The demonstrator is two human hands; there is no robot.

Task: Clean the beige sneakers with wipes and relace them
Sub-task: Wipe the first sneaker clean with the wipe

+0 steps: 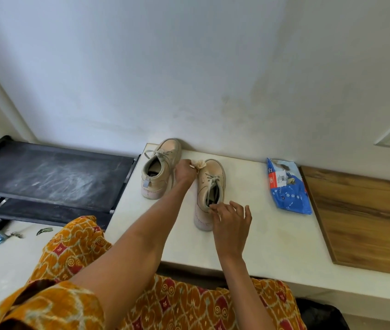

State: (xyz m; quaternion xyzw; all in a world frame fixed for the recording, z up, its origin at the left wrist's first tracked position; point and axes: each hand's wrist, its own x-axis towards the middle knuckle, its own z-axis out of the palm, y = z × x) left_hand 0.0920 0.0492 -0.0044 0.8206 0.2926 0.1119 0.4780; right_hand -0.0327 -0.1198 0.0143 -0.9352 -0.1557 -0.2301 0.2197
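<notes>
Beige shoe (pixel 209 186) stood on the ledge (pixel 272 234), left hand (pixel 184 171) gripping a balled wipe (pixel 200 164) at its toe, right hand (pixel 231 216) loosely spread pinching the collar; hard wiping could have tipped it.

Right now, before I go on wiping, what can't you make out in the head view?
- Far side of the right sneaker: faces away from the camera.
- How dirty the wipe is: bunched in the left hand, too small.
- Right hand grip on the heel: its fingers cover the contact.
- Print on the blue wipes pack: too small.
- Inside the left sneaker: dark.
</notes>
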